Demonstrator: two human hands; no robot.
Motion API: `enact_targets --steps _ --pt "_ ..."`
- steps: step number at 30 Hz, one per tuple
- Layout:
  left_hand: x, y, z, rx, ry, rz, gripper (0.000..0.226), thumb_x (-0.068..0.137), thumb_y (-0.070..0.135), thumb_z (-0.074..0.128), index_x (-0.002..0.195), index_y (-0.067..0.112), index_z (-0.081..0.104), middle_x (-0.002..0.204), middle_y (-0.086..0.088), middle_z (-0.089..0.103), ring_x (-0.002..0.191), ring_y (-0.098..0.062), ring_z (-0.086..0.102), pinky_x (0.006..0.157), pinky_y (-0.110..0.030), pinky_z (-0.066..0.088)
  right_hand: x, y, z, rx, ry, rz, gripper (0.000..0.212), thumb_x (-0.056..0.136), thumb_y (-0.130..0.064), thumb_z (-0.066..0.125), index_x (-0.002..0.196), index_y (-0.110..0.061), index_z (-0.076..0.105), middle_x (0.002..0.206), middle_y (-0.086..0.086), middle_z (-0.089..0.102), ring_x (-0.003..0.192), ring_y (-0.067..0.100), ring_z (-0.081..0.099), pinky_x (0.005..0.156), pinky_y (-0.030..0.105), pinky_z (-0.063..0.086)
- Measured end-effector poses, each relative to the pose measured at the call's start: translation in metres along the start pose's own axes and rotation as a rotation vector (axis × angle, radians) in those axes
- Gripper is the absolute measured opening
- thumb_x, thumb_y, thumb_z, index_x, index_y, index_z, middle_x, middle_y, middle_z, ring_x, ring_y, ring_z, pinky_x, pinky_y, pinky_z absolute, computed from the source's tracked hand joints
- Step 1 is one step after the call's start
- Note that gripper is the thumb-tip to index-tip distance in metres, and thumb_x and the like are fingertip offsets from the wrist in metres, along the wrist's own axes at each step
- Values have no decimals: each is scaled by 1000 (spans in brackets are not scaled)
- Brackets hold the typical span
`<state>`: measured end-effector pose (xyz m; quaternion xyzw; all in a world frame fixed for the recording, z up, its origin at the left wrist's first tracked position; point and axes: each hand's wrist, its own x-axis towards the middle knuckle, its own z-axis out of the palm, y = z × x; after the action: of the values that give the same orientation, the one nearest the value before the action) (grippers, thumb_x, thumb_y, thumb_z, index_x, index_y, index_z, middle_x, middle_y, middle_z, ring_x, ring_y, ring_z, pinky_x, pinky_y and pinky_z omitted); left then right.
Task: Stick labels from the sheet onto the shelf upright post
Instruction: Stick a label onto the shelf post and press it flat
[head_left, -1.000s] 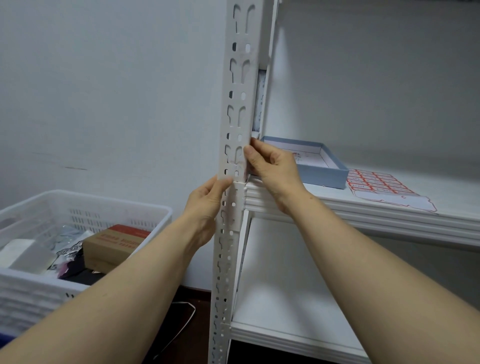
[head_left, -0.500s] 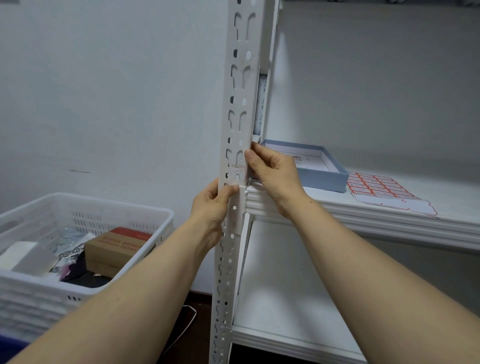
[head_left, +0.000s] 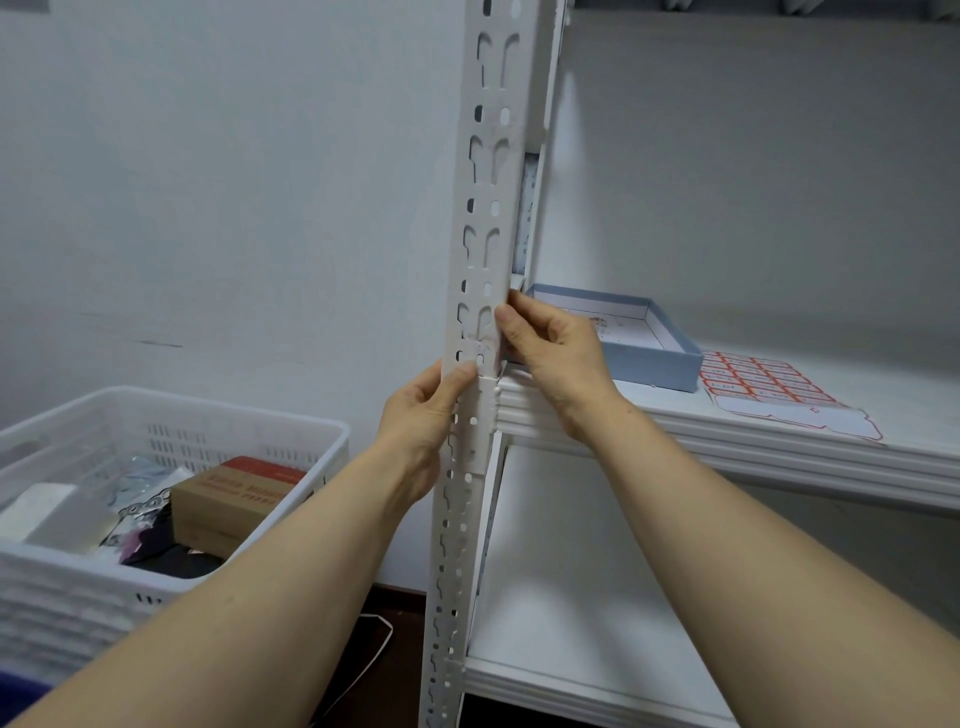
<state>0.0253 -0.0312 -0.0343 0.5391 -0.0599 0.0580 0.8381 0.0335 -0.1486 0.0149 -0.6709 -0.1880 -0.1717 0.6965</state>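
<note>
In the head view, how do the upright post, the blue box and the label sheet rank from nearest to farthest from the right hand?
1. upright post: gripped by the right hand, at its left side.
2. blue box: on the shelf, just behind and right of the hand.
3. label sheet: farther right on the same shelf, beyond the box.
</note>
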Motion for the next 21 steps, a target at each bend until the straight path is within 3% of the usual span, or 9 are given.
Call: enact_targets --steps 6,10,16,21 --pt "3 -2 3 43 56 44 11 90 21 61 96 21 70 77 10 74 68 2 68 57 -11 50 -1 -2 1 5 -2 -9 21 92 -8 57 108 -20 63 96 -6 68 90 9 64 87 22 54" --pt "3 2 6 67 86 36 9 89 25 63 87 20 70 68 14 72 61 7 64 51 -5 45 -1 -2 0 1 4 3 30 92 -9 57 122 -6 60 105 1 67 99 14 64 92 28 53" --pt "-2 12 11 110 99 14 12 89 26 63 89 14 66 46 22 61 41 18 52 38 1 34 -1 -3 0 12 -4 5 31 92 -9 56 122 -6 59 105 0 67 96 14 65 89 26 54" --pt "-2 14 11 162 122 23 28 88 31 64 104 9 69 62 16 62 48 14 54 38 4 32 0 -1 -1 -7 3 10 33 92 -11 57 124 -5 59 113 5 67 107 19 64 94 33 52"
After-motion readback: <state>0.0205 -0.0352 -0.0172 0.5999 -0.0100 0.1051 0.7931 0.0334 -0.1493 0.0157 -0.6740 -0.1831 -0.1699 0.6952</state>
